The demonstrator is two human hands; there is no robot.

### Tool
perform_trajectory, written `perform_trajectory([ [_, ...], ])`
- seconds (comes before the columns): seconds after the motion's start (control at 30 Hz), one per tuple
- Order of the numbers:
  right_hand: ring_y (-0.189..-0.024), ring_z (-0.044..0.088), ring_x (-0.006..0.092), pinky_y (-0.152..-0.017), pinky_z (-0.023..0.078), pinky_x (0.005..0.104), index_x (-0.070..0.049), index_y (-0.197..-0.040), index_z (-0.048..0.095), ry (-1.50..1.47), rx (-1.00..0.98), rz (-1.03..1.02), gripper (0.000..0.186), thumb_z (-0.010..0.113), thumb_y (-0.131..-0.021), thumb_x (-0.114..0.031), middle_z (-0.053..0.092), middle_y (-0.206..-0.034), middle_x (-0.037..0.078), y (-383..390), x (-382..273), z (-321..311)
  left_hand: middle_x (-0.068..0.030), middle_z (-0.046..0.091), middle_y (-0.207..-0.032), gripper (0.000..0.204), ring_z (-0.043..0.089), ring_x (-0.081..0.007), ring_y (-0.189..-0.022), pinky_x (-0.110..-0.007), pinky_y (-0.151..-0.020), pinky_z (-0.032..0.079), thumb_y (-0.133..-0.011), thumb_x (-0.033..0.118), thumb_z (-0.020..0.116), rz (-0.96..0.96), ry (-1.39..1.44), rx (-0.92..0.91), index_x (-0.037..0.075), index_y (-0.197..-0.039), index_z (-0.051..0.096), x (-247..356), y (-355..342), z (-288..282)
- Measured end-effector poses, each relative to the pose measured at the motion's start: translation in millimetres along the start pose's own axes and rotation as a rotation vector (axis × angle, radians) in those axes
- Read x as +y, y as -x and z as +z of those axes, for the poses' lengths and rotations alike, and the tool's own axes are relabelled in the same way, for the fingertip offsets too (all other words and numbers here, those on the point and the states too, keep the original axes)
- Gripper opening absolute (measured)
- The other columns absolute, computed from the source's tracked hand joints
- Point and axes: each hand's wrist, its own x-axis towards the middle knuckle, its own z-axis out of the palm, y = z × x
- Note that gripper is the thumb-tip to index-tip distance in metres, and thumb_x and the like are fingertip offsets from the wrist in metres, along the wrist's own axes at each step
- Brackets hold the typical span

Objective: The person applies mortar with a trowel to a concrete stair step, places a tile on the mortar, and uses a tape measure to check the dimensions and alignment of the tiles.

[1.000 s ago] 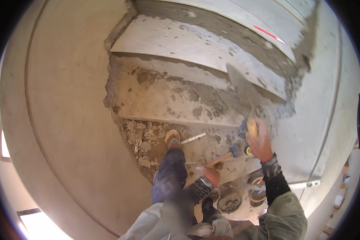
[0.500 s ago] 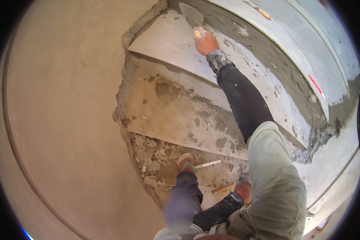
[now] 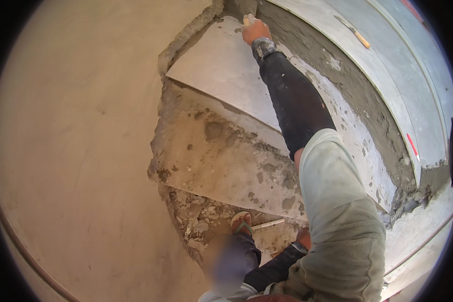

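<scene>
My right hand (image 3: 256, 31), at the end of an arm stretched far forward, is closed round the wooden handle of a trowel (image 3: 246, 7). The trowel's blade lies at the top edge against wet grey mortar (image 3: 292, 31), partly out of view. Below the hand is a pale stair tread slab (image 3: 226, 60), spotted with mortar. My left hand (image 3: 303, 237) is low, near the lower steps, its fingers mostly hidden behind my right sleeve. A bit of wooden handle (image 3: 275, 254) shows beside it; whether the hand holds it cannot be told.
A wooden-handled tool (image 3: 355, 33) and a red pencil-like stick (image 3: 412, 146) lie on the upper slabs. Broken rubble (image 3: 199, 214) sits at lower left, by my sandalled foot (image 3: 241, 221) and a white stick (image 3: 268, 224). A plastered wall (image 3: 75, 141) rises at left.
My right hand and the trowel have moved up and away, into the far corner of mortar. The view has shifted, and my left hand is more covered by my right sleeve.
</scene>
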Motion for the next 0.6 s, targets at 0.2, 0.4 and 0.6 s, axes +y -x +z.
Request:
perform_trajectory([
  [0.2, -0.109, 0.057, 0.0395, -0.094, 0.045, 0.0454, -0.019, -0.136, 0.051, 0.017, -0.012, 0.078, 0.054, 0.060, -0.085, -0.034, 0.062, -0.114, 0.023, 35.9, 31.6, -28.2, -0.0120, 0.068, -0.090, 0.027, 0.063, -0.0297, -0.077, -0.043, -0.069, 0.044, -0.076, 0.024, 0.058, 0.014, -0.006, -0.051, 0.010, -0.098, 0.066, -6.8, -4.2, -3.8],
  [0.4, -0.106, 0.059, 0.0368, -0.093, 0.047, 0.0454, -0.024, -0.138, 0.048, 0.109, -0.017, 0.167, 0.055, 0.060, -0.085, -0.034, 0.060, -0.115, 0.021, 93.8, 67.5, -95.3, -0.0125, 0.067, -0.092, 0.030, 0.063, -0.0288, -0.080, -0.042, -0.070, 0.043, -0.078, 0.024, 0.057, 0.043, -0.014, -0.103, 0.009, -0.102, 0.064, 14.5, 10.4, 24.1],
  [0.6, -0.106, 0.059, 0.0368, -0.092, 0.047, 0.0464, -0.024, -0.137, 0.049, 0.208, -0.105, 0.243, 0.053, 0.057, -0.086, -0.036, 0.061, -0.113, 0.022, 141.5, 93.5, -165.7, -0.0129, 0.067, -0.095, 0.032, 0.062, -0.0279, -0.082, -0.041, -0.072, 0.042, -0.080, 0.025, 0.055, -0.021, 0.043, -0.110, 0.007, -0.106, 0.063, 46.7, 31.1, 70.2],
])
